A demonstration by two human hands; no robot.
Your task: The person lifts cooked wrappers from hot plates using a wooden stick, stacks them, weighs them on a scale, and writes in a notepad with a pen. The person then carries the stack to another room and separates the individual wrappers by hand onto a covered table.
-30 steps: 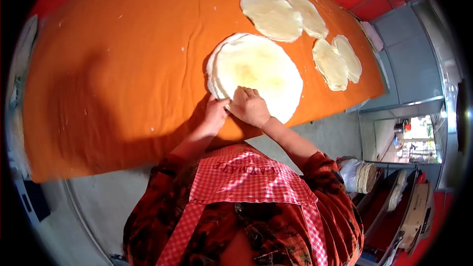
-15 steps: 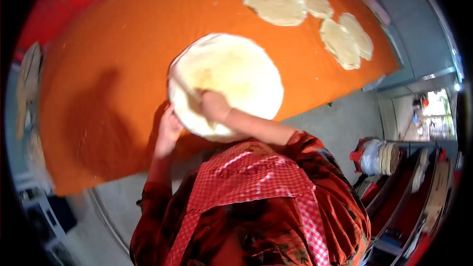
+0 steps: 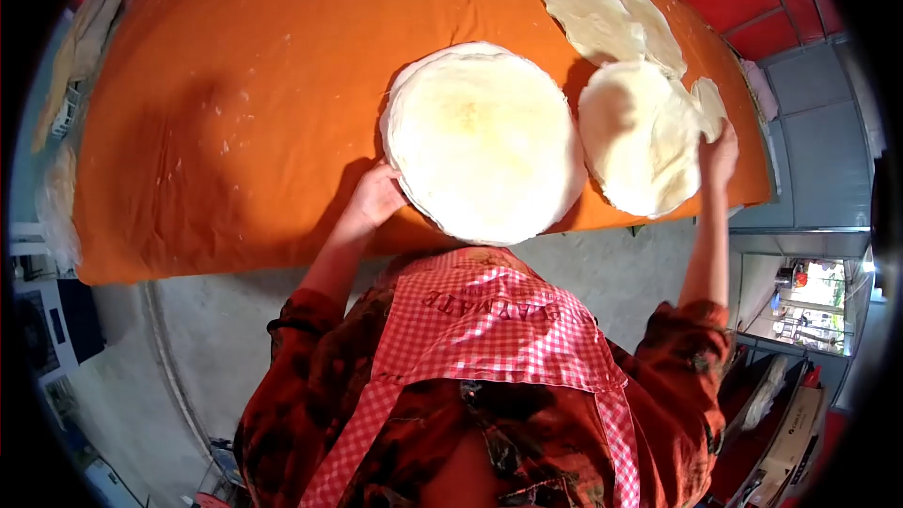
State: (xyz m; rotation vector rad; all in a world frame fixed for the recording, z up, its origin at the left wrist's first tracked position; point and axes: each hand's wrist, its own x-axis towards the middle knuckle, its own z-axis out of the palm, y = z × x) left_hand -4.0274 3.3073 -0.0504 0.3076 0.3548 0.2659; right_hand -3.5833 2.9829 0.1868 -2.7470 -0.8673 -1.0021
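Note:
A stack of round flatbreads (image 3: 484,146) lies near the front edge of the orange cloth-covered table (image 3: 282,85). My left hand (image 3: 380,193) touches the stack's lower left rim, its fingertips partly hidden at the edge. To the right of the stack lies a single flatbread (image 3: 640,141), overlapping the smaller pieces behind it. My right hand (image 3: 720,152) has its fingers closed on that flatbread's right edge. Two thin oval pieces (image 3: 593,19) lie at the back right, and part of another (image 3: 707,103) shows beside my right hand.
Folded cloth or bread-like sheets (image 3: 85,38) lie beyond the table's left end. A grey cabinet (image 3: 804,99) stands at the right. Lower right, a rack holds a cardboard box (image 3: 790,428). Grey floor (image 3: 235,348) shows below the table's front edge.
My right hand has moved from the top of the stack to the far right, where a flatbread now lies over the smaller pieces. My left hand remains at the stack's left rim.

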